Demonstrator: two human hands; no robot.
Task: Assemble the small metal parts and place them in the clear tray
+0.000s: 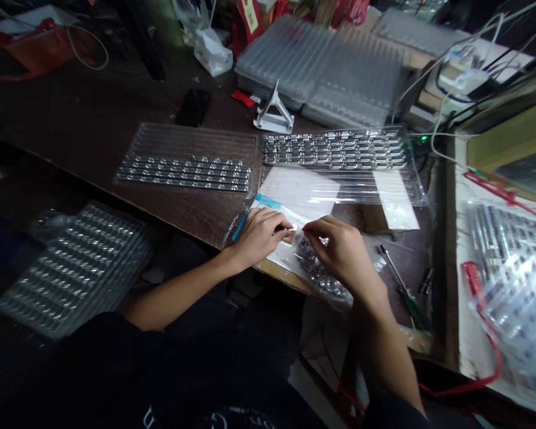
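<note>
My left hand pinches a small shiny metal part between thumb and forefinger, over white paper at the table's front edge. Just to its right, my right hand has its thumb and forefinger pressed together; whatever they hold is too small to make out. Beneath the right hand lies a clear plastic bag of small metal parts. Behind the hands are two clear ribbed trays, the left tray and the right tray, both partly filled with rows of metal parts.
Stacked clear trays, a white stand and a black phone lie at the back. A green-handled screwdriver is at the right, near a wooden block. More filled trays are stacked at the lower left. White cables run along the right.
</note>
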